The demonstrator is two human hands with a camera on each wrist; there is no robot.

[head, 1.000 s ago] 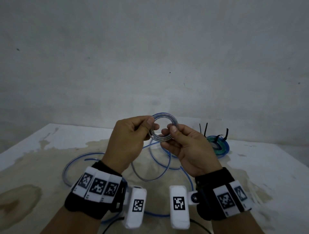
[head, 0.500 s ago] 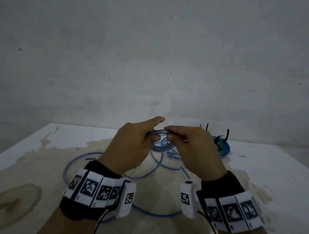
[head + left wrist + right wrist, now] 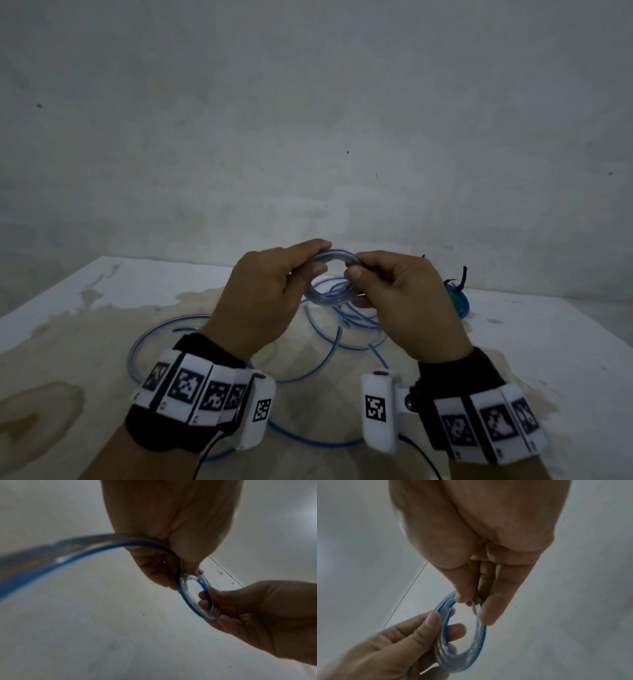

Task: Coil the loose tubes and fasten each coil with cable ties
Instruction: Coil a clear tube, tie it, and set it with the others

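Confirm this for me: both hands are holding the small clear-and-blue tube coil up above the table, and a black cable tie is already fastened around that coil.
Not quite. The left hand and right hand do hold the tube coil above the table, but no cable tie is around it; the right wrist view shows only bare tubing. The black ties sit on the finished coil behind.

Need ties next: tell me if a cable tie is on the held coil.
No, the coil shows only bare clear-and-blue tube loops.

You hold one small coil [image 3: 330, 278] in two hands; one tied coil [image 3: 458, 298] lies at two o'clock.
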